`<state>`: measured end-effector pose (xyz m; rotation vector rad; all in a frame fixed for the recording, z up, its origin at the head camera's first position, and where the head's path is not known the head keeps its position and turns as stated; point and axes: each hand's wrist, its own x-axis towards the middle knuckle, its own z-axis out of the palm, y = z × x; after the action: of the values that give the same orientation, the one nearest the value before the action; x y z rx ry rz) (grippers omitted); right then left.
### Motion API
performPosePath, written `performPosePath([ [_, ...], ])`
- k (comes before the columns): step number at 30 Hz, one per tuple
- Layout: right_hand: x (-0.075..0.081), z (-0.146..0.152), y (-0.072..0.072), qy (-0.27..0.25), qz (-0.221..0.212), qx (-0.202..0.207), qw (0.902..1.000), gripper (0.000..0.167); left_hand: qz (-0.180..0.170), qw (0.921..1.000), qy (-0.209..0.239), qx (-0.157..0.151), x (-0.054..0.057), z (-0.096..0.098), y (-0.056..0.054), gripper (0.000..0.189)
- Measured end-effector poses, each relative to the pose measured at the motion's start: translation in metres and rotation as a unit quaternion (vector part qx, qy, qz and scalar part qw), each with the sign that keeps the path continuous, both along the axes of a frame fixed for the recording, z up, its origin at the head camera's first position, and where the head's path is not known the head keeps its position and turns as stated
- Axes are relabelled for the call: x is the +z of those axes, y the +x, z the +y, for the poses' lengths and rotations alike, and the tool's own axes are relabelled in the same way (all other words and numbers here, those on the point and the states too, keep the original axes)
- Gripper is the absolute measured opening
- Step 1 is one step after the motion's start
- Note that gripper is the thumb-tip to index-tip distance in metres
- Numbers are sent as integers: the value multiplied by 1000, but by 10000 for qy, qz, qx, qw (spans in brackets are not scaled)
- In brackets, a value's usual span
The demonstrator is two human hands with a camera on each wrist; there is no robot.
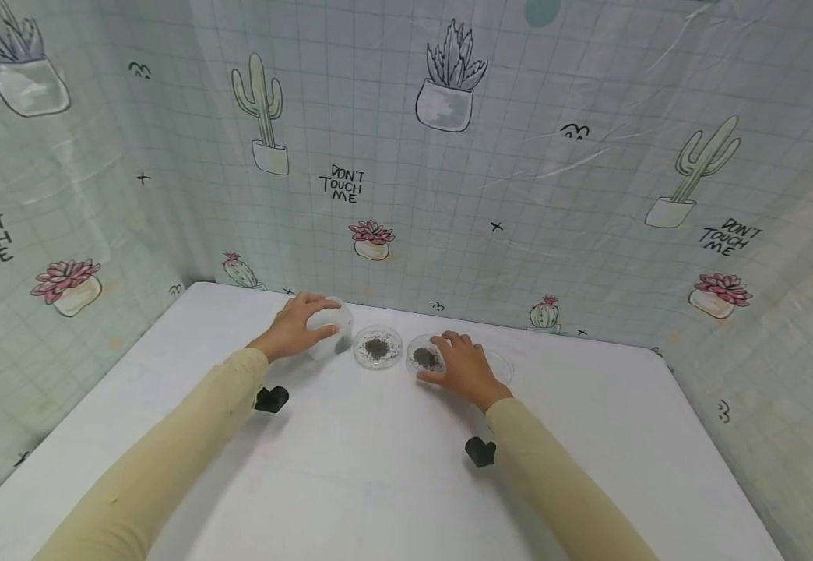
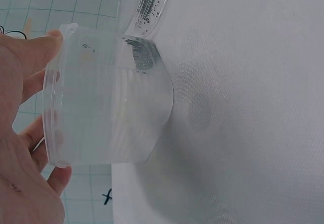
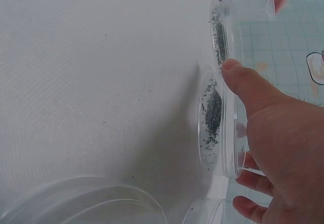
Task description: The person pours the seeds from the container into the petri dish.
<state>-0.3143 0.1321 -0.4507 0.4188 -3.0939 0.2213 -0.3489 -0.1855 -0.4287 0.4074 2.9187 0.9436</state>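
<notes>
My left hand (image 1: 293, 327) grips a clear plastic tub (image 2: 101, 102) by its rim, thumb on one side and fingers on the other. A patch of dark granules (image 2: 142, 54) lies in one lower corner of the tub. My right hand (image 1: 466, 366) reaches over a clear petri dish (image 3: 230, 158), holding its rim between thumb and fingers. Dark granules (image 3: 213, 112) are heaped and scattered inside that dish. Between the hands sits another petri dish (image 1: 395, 360), which also holds a small pile of dark granules.
Right of my right hand lies a clear round dish or lid (image 1: 508, 368), partly hidden by the hand. Clear curved rims (image 3: 101, 198) show low in the right wrist view. A patterned curtain (image 1: 406, 156) hangs behind the white table (image 1: 364, 467). Black wrist mounts (image 1: 272, 399) sit under both forearms.
</notes>
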Motion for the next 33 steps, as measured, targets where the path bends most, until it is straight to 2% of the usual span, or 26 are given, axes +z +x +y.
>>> performPosePath([
  [14,-4,1,-8,-45,-28,7,10000,77,38,10000,13,-12,0,0,1,49],
  [33,-4,5,-5,-114,-114,-84,9998,81,10,10000,53,-42,-1,-2,1,47],
])
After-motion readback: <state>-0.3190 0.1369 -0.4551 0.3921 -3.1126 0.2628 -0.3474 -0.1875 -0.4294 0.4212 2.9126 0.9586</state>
